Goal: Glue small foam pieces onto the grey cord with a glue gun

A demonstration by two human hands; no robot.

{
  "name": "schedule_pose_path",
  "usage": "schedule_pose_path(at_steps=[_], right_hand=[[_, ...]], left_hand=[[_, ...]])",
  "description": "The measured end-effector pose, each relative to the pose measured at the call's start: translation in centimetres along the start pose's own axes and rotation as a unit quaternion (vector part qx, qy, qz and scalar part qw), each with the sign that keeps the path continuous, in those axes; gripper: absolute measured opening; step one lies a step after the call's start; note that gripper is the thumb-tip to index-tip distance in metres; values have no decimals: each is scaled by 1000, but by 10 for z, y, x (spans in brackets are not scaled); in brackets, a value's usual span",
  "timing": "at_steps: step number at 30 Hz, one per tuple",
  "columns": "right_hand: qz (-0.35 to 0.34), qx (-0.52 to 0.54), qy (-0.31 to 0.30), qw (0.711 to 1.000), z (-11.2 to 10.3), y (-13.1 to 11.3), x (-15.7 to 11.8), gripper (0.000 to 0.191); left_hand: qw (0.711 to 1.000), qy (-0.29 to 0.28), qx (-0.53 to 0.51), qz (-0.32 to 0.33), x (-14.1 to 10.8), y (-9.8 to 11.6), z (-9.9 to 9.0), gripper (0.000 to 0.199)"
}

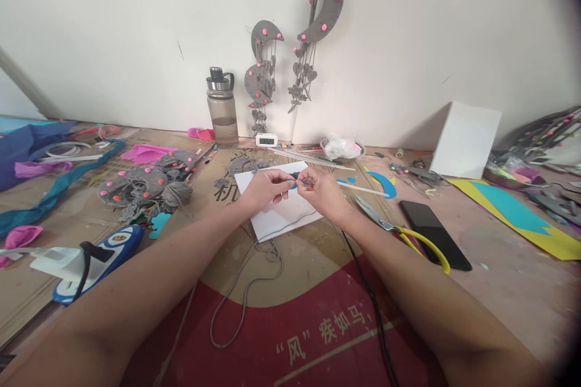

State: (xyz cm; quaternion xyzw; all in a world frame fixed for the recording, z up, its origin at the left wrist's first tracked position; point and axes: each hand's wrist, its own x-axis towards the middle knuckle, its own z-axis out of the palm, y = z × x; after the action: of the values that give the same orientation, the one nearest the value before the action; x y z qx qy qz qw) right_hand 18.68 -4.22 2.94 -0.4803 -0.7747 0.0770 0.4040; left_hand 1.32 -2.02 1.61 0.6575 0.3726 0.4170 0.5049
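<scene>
Pinkish-brown tabletop (pixel 494 296), worn and speckled. Large brown-and-red printed cardboard (pixel 313 293) laid flat across middle; more brown cardboard (pixel 27 275) at left. On right side: black phone (pixel 433 233), lying flat; yellow-handled scissors (pixel 388 226) just left of it, one handle overlapping phone; yellow sheet (pixel 560 245) farther right; white panel (pixel 467 139) standing upright behind.

Open above right hand (pixel 323 192) — scissors (pixel 390 227), phone (pixel 433 221) rightward

Gold lettering “风” 疾如马 (pixel 320 334) legible on red area of cardboard (pixel 254 341); large black 机 (pixel 227 194) on its tan part. Small white digital display (pixel 266 140): digits too small to read. Bottle (pixel 224 127): faint marking, illegible. Print on left-hand cardboard (pixel 31 290) partly covered, unreadable.
</scene>
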Motion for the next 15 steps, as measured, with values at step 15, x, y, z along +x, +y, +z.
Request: schedule_pose_path(at_steps=[15], right_hand=[[-75,-124,-24,989,3,2,-4,6]], left_hand=[[997,-61,41,-31,4,16,-6,15]])
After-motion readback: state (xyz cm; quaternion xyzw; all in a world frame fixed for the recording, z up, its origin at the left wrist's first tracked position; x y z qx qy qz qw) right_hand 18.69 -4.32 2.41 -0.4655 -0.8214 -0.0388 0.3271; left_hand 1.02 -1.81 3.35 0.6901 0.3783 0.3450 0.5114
